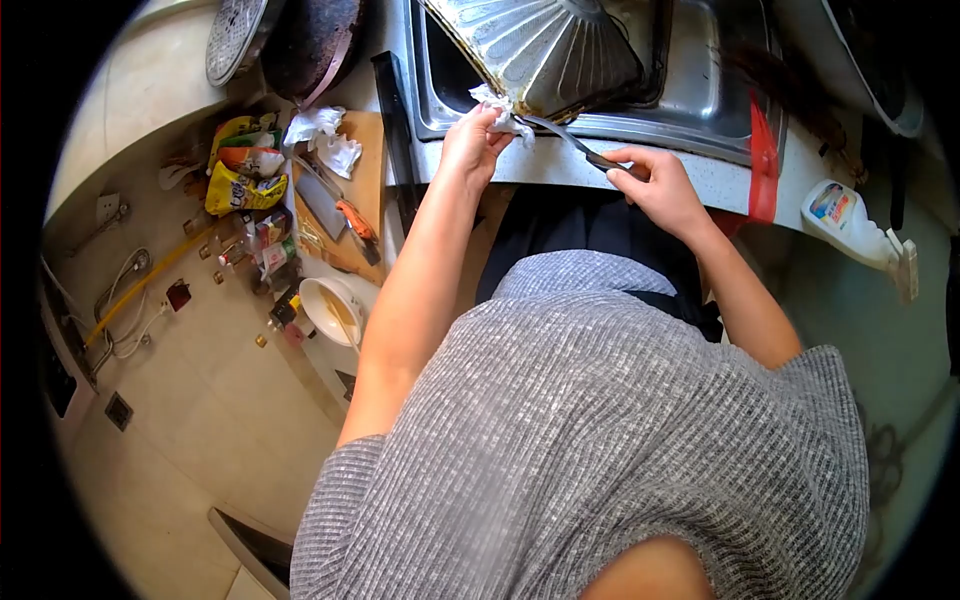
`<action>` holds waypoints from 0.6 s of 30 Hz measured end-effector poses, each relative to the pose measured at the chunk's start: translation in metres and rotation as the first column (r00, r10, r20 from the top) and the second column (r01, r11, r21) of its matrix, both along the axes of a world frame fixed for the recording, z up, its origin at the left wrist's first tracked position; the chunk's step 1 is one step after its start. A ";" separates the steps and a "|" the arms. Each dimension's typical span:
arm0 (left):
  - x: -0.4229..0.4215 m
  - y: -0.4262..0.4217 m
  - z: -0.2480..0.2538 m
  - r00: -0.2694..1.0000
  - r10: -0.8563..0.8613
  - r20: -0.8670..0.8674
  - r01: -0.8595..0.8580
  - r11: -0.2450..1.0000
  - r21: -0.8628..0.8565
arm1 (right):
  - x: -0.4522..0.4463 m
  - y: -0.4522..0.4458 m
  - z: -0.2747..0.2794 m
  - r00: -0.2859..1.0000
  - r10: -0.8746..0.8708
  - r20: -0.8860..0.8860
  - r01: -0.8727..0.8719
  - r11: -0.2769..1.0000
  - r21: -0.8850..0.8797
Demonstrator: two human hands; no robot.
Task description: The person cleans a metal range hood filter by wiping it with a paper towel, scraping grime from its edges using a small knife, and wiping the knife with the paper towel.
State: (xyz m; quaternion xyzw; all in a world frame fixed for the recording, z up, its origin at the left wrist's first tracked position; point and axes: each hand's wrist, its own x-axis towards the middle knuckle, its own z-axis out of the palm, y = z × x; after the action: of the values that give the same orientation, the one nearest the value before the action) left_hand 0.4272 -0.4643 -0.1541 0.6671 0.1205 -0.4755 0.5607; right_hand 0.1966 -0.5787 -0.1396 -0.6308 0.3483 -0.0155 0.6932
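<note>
My left hand (pixel 472 150) pinches a crumpled white tissue (pixel 492 97) at the lower corner of a ribbed metal panel (pixel 545 50). The panel, stained brown along its edges, leans tilted over the sink and looks like a range hood filter. My right hand (pixel 658 190) is closed on the dark handle of a slim metal tool (pixel 565 135). The tool's thin end reaches left to the tissue and the panel's corner. Its tip is hidden there, so I cannot tell its exact kind.
The steel sink (pixel 715 110) lies beneath the panel. A cutting board (pixel 362 130) to the left bears a cleaver (pixel 322 205) and crumpled tissues (pixel 338 153). Nearby are a white bowl (pixel 325 310) and food packets (pixel 240 185). A spray bottle (pixel 845 220) and red bag (pixel 764 165) are at right.
</note>
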 end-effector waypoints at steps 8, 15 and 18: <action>0.002 -0.001 -0.009 0.999 -0.045 0.002 0.045 0.999 0.023 | 0.021 0.018 0.007 0.999 -0.034 0.040 0.046 0.935 -0.353; -0.007 -0.003 0.000 1.000 -0.004 0.022 0.003 0.999 0.039 | 0.014 0.012 0.033 0.996 0.033 -0.078 -0.058 0.939 -0.339; -0.003 -0.003 -0.006 0.999 -0.031 0.004 0.031 0.999 0.022 | 0.016 0.015 0.030 0.997 0.042 -0.057 -0.064 0.884 -0.462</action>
State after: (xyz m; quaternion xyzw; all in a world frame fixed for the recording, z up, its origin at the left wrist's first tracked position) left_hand 0.4247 -0.4669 -0.1606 0.6761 0.1140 -0.4814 0.5461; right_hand 0.2124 -0.5638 -0.1099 -0.7876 0.3327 -0.0650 0.5146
